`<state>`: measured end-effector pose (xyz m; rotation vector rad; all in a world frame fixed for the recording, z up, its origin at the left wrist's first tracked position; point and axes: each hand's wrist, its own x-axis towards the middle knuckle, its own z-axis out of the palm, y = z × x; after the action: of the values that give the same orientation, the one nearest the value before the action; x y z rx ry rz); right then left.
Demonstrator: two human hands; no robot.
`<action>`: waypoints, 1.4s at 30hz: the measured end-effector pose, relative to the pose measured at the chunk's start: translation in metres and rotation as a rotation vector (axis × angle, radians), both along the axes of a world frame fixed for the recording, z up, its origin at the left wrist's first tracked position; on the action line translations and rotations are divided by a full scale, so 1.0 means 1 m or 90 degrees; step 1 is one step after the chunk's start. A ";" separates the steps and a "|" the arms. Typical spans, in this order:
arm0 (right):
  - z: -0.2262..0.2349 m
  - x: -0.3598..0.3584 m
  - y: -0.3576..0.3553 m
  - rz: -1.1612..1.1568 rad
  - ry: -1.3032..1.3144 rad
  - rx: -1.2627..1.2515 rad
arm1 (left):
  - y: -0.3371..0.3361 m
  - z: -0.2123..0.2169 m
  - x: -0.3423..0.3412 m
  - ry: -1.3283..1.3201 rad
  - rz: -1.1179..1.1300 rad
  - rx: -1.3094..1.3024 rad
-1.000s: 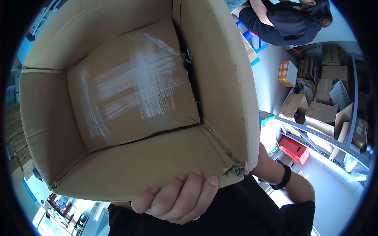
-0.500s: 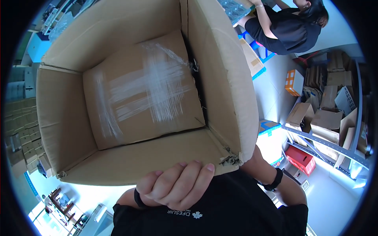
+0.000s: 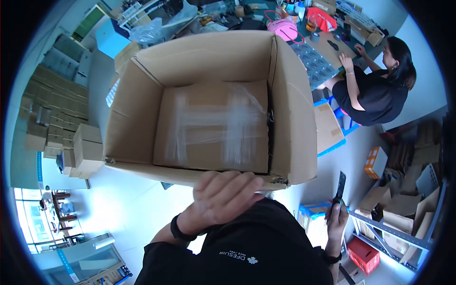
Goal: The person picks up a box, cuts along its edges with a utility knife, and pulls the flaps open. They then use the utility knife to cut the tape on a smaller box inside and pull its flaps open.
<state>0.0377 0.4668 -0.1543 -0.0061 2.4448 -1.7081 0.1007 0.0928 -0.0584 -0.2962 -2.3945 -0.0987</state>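
A large open cardboard box (image 3: 211,177) is in front of me, with its inside facing up towards me. On its bottom lies a flat brown cardboard panel (image 3: 206,151) crossed by strips of clear tape. My left hand (image 3: 225,197) is at the near rim, slightly blurred, its fingers together and bent over the edge; the thumb is hidden. Off to the right of the box, my right hand (image 3: 336,216) is closed around the handle of a utility knife (image 3: 341,186), whose dark blade points up and away from the box. The box's near right corner is torn.
A person (image 3: 375,90) sits at a cluttered worktable (image 3: 259,14) beyond the box on the right. A pink bag (image 3: 283,29) lies on that table. Metal shelving (image 3: 394,228) with cartons and a red crate (image 3: 363,255) stand right. Stacked cartons (image 3: 89,147) are on the left.
The box has moved away from me and appears smaller and more level. My right hand, earlier behind the box, has come out to the right with the utility knife. My left hand stays at the rim.
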 end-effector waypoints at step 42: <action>0.170 -0.233 -0.269 0.508 0.240 0.315 | -0.171 0.105 0.083 -0.312 0.084 0.199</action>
<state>-0.1949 0.1979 0.0156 -1.1501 2.4951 -0.7937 0.1839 -0.0777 0.0468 0.0424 -2.8189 -0.5319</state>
